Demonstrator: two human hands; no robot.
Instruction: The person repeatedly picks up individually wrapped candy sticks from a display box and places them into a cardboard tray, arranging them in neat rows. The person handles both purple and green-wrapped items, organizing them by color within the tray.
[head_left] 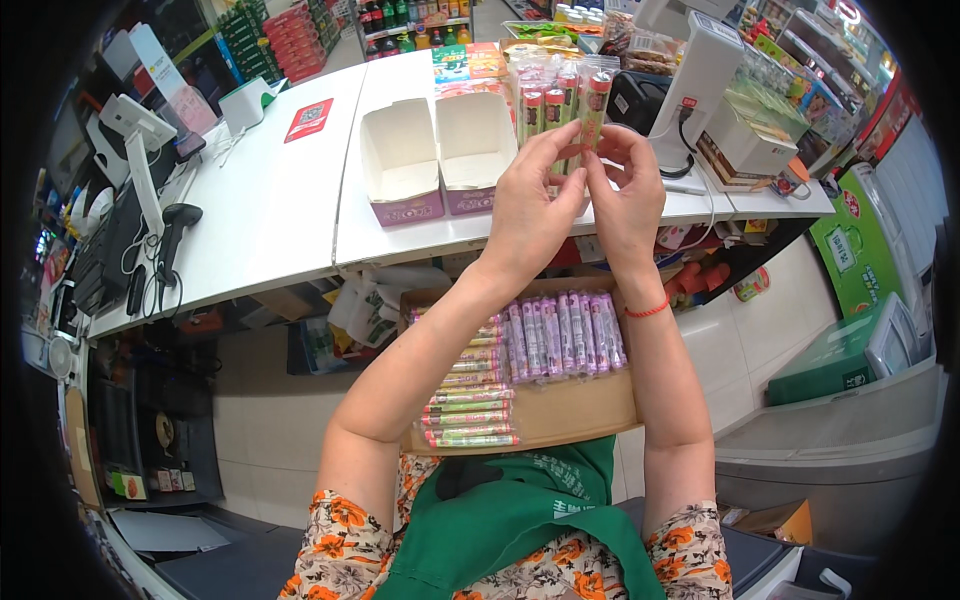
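Over the counter, both my hands close around the lower part of a slim clear-wrapped tube (597, 92) with a red cap, held upright. My left hand (535, 205) has its thumb and fingers curved in from the left side. My right hand (628, 195) pinches it from the right, a red cord on its wrist. Beside it stand several similar red-capped tubes (533, 110) in clear wrappers; their lower ends are hidden behind my left hand. Left of my hands sit two open boxes, a left box (405, 213) and a right box (470, 200), white inside with purple fronts.
Below the counter, a shallow cardboard box (570, 408) in front of me holds rows of purple-wrapped tubes (565, 335) and yellow-green tubes (470, 408). A white device with a cable (690, 85) stands right of my hands. A handheld scanner (178, 225) is at the counter's left.
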